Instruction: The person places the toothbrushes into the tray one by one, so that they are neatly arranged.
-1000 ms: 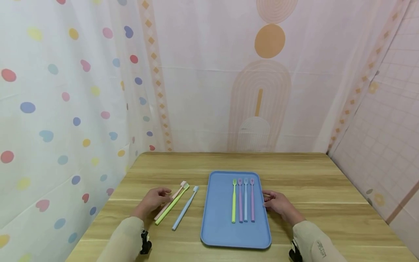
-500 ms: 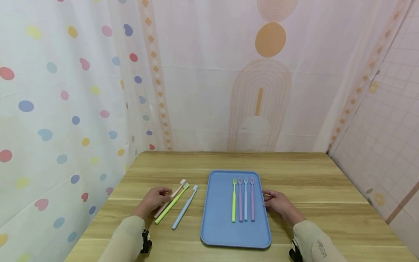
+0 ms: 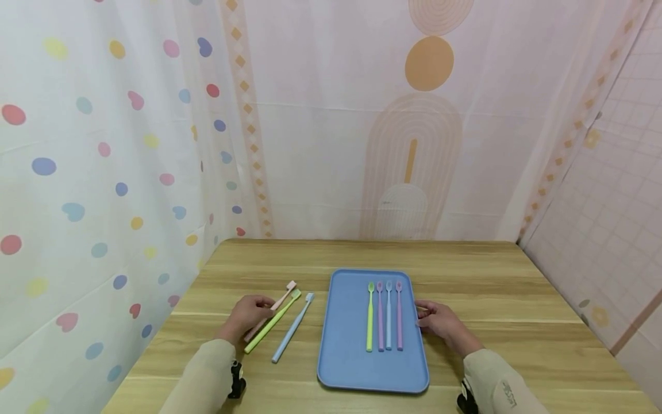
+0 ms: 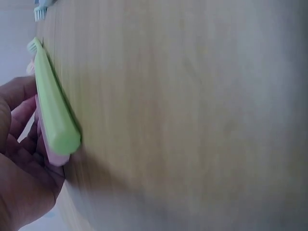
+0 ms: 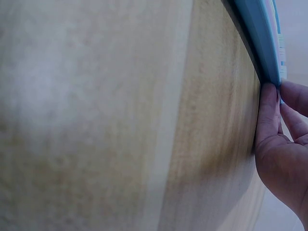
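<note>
My left hand (image 3: pixel 249 315) pinches a pale pink toothbrush (image 3: pixel 281 300) left of the tray, fingers over its handle. Against it on the right lies a lime green toothbrush (image 3: pixel 272 322); in the left wrist view the green handle (image 4: pixel 55 110) partly covers the pink one (image 4: pixel 58 160). A light blue toothbrush (image 3: pixel 293 329) lies slightly apart on the table. My right hand (image 3: pixel 443 323) grips the right rim of the blue tray (image 3: pixel 343 333), thumb on top and a finger low against its side in the right wrist view.
On the tray's right half several toothbrushes stand side by side, heads away from me: a green one (image 3: pixel 369 322), a purple one (image 3: pixel 380 325), a blue one (image 3: pixel 389 322) and another purple one (image 3: pixel 399 322). A patterned curtain (image 3: pixel 320 172) hangs behind the wooden table (image 3: pixel 476 270).
The left hand has shifted slightly right and the pink toothbrush's head has moved a little up and right, away from the green one's head. Right hand and tray stay put.
</note>
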Demonstrator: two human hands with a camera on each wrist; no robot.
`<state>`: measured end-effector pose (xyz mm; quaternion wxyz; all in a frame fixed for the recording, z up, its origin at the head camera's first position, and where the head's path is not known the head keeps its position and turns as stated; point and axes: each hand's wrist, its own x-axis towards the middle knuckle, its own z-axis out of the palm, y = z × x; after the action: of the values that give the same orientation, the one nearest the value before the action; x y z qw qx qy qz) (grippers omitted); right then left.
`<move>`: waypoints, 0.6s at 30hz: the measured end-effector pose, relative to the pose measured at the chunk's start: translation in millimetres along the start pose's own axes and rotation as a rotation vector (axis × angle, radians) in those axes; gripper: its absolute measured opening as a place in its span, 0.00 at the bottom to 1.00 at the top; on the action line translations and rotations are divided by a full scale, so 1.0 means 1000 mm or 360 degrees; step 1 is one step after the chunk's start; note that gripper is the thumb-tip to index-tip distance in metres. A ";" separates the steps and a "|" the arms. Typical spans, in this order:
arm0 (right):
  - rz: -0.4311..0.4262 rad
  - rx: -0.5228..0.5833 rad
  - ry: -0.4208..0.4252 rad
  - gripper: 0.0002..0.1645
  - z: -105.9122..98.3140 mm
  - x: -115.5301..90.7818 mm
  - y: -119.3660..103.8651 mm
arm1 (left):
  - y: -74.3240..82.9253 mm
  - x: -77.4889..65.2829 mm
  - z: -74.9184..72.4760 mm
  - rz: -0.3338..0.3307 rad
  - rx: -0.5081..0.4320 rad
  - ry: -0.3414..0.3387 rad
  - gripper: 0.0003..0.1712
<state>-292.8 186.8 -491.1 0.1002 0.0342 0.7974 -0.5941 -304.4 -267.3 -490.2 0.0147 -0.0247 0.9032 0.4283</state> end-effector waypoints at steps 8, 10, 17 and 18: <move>-0.0007 -0.0006 -0.0003 0.32 0.000 0.000 0.000 | -0.001 0.004 0.004 -0.0086 0.0023 0.0074 0.09; -0.0010 -0.0003 -0.0003 0.33 0.000 0.000 -0.001 | -0.003 0.006 0.004 -0.0096 0.0028 0.0091 0.09; -0.0003 0.0008 -0.0005 0.33 0.000 0.000 -0.001 | -0.001 0.006 0.004 -0.0113 -0.0067 0.0140 0.11; -0.0004 0.0007 -0.0007 0.33 0.000 0.000 0.000 | 0.000 0.006 0.003 -0.0118 -0.0083 0.0147 0.12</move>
<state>-292.9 186.7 -490.8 0.1011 0.0322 0.7959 -0.5960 -310.5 -264.9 -492.8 -0.0119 -0.0783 0.8899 0.4492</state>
